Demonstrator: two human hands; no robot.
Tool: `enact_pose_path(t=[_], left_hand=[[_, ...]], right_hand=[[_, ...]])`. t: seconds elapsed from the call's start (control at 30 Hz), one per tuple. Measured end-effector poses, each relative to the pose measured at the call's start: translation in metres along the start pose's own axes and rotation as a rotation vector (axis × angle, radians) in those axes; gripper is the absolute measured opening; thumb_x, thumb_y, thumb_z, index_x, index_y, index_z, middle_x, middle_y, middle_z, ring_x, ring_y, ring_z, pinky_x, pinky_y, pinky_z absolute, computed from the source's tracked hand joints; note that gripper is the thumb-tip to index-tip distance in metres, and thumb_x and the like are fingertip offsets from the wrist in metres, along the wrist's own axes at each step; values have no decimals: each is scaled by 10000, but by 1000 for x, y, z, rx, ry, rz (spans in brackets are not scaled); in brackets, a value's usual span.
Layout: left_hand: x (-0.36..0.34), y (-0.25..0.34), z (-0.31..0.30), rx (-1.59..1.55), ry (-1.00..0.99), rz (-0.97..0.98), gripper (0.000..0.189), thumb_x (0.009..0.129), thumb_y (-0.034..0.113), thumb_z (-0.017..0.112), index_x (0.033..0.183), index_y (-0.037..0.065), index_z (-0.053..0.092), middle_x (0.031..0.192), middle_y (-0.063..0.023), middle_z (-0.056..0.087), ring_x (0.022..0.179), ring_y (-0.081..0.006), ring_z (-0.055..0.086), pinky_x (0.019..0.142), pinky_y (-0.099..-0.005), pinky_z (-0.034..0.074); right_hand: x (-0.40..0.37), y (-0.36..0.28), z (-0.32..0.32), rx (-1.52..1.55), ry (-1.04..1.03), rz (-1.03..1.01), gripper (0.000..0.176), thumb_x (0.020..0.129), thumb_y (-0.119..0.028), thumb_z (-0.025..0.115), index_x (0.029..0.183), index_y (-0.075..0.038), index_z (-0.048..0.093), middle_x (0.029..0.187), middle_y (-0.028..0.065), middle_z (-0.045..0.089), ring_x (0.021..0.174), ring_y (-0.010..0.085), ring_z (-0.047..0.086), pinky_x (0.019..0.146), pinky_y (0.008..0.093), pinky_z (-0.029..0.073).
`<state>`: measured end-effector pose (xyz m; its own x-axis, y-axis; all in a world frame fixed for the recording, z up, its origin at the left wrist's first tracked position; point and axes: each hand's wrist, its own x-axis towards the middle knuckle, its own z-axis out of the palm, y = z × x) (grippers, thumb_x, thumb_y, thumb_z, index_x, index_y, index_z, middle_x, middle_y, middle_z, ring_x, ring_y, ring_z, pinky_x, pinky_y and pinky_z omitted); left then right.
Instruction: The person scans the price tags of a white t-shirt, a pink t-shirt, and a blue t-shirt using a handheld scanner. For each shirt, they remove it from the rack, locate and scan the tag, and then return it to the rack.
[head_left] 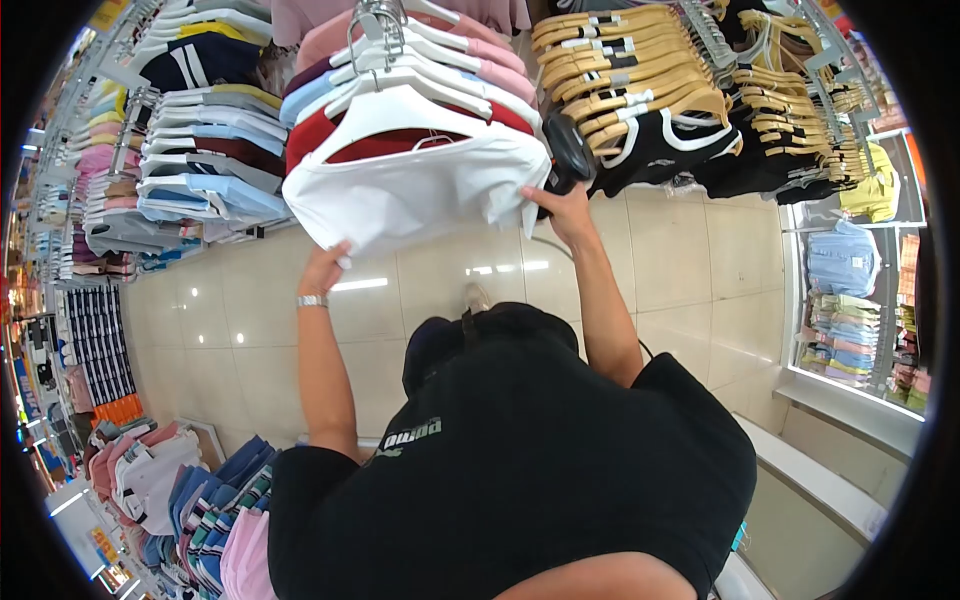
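Note:
A white T-shirt [410,185] hangs on a white hanger at the front of a rack of pink, red and white shirts. My left hand [325,268] pinches its lower left hem. My right hand [565,210] grips a black handheld scanner [566,150] and touches the shirt's right edge. The scanner's head points up toward the shirt's side. A metal watch sits on my left wrist.
Black tops on wooden hangers [650,95] hang to the right. Folded and hung shirts [200,160] fill the racks on the left. Piles of clothes [190,490] lie low at the left. A white ledge [820,470] runs at the right, over a glossy tiled floor [690,270].

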<state>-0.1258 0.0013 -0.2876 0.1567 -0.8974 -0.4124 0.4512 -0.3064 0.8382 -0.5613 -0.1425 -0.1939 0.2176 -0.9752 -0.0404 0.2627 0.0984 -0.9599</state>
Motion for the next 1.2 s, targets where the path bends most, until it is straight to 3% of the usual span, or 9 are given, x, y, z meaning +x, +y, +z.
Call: enact_pose_path(t=[0.07, 0.2, 0.4, 0.53, 0.8, 0.87, 0.97, 1.1, 1.2], left_hand=[[-11, -10, 32, -74, -38, 19, 624, 872, -16, 669, 1431, -26, 392, 1380, -116, 528, 1256, -258, 521, 1110, -401, 399], [-24, -21, 57, -112, -38, -62, 686, 862, 24, 695, 1444, -57, 340, 1421, -123, 490, 1324, -275, 460, 1145, -439, 348], [-39, -57, 67, -126, -133, -79, 698, 869, 75, 706, 1443, -51, 330, 1452, -125, 461, 1344, -270, 439, 1153, -439, 320], [-61, -58, 77, -105, -104, -81, 603, 881, 45, 693, 1394, -85, 404, 1381, -146, 534, 1301, -248, 498, 1119, -386, 371], [-102, -48, 93, -90, -175, -148, 631, 865, 67, 718, 1395, -79, 409, 1347, -159, 557, 1259, -253, 529, 1072, -378, 417], [-110, -46, 93, -113, -194, -178, 637, 863, 79, 723, 1397, -77, 410, 1342, -160, 559, 1249, -260, 536, 1067, -380, 421], [-122, -48, 87, -138, -215, -224, 630, 877, 90, 707, 1403, -76, 404, 1350, -164, 551, 1242, -269, 541, 1067, -388, 426], [-138, -50, 76, -190, -239, -228, 605, 910, 97, 668, 1416, -75, 384, 1374, -167, 533, 1241, -272, 544, 1070, -396, 434], [-147, -48, 71, -207, -245, -216, 596, 926, 107, 657, 1419, -75, 377, 1379, -163, 530, 1247, -270, 540, 1073, -397, 434]], right_hand=[[-3, 4, 1, 11, 9, 36, 469, 730, -27, 838, 1133, 3, 601, 954, 41, 644, 779, 124, 627, 658, 281, 543], [-12, 0, 2, 204, -14, 120, 592, 737, 34, 805, 1275, 11, 559, 1159, 77, 637, 1040, 175, 624, 921, 331, 505], [-32, 2, -7, 212, -67, 189, 639, 734, 17, 806, 1308, -4, 528, 1197, 81, 611, 1090, 187, 597, 964, 353, 475], [-48, 6, -2, 265, -46, 176, 645, 738, 13, 796, 1315, -11, 506, 1185, 81, 612, 1104, 201, 594, 970, 359, 468], [-83, 39, -7, 481, 42, 286, 543, 811, 4, 694, 1310, -11, 481, 1151, 112, 624, 1097, 261, 622, 952, 443, 526], [-97, 46, -8, 513, 19, 285, 491, 812, -84, 726, 1258, -10, 533, 1155, 127, 635, 1072, 280, 632, 970, 405, 509], [-112, 67, -20, 532, -62, 312, 290, 823, -107, 713, 1085, -53, 603, 1035, 105, 660, 1020, 251, 634, 997, 446, 472], [-133, 66, 3, 690, -78, 231, 208, 826, -55, 690, 993, -66, 566, 910, 47, 604, 838, 237, 633, 890, 435, 509], [-149, 52, 25, 733, -56, 173, 208, 841, -94, 678, 1017, -95, 566, 1068, 92, 609, 1028, 254, 627, 914, 458, 511]])
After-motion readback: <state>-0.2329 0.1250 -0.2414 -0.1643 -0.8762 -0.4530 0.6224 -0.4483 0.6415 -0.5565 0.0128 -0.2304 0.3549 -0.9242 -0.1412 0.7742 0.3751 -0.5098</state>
